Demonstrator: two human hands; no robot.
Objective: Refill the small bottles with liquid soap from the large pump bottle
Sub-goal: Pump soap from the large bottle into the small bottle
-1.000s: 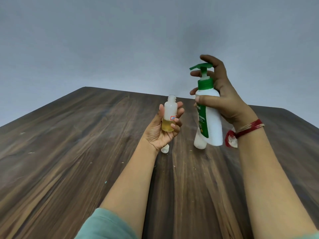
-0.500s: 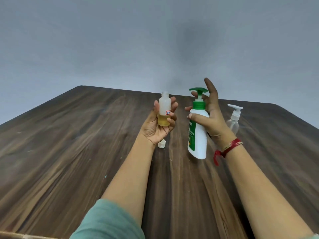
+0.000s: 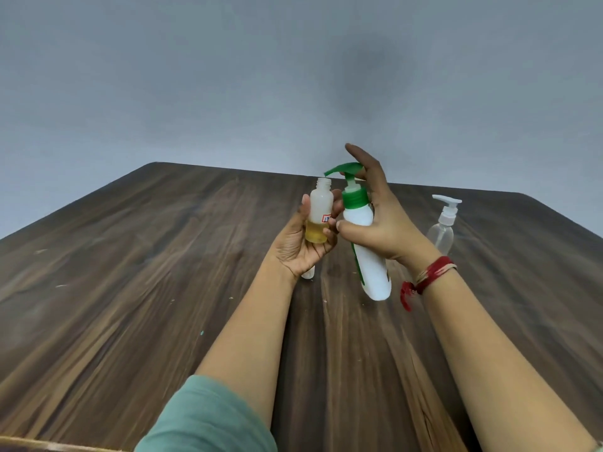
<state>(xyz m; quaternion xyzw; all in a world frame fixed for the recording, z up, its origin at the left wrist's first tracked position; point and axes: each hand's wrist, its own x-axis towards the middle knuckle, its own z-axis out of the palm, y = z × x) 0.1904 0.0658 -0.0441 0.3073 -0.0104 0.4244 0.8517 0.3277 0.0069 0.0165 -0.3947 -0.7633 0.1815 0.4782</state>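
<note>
My left hand point(image 3: 298, 246) holds a small translucent bottle point(image 3: 319, 214) upright, uncapped, with yellow liquid in its lower part. My right hand point(image 3: 383, 220) grips the large white pump bottle point(image 3: 370, 256) with a green collar, tilted left and lifted off the table. Its green nozzle point(image 3: 339, 168) points over the small bottle's open mouth, and my index finger rests on the pump head. A small white cap point(image 3: 308, 274) sits on the table behind my left wrist.
A clear pump bottle with a white pump point(image 3: 442, 228) stands on the dark wooden table point(image 3: 130, 288) to the right of my right hand. A grey wall rises behind the table's far edge.
My right hand has brought the large pump bottle left and tilted it, so its nozzle is now over the small bottle's mouth. The two bottles are now close together.
</note>
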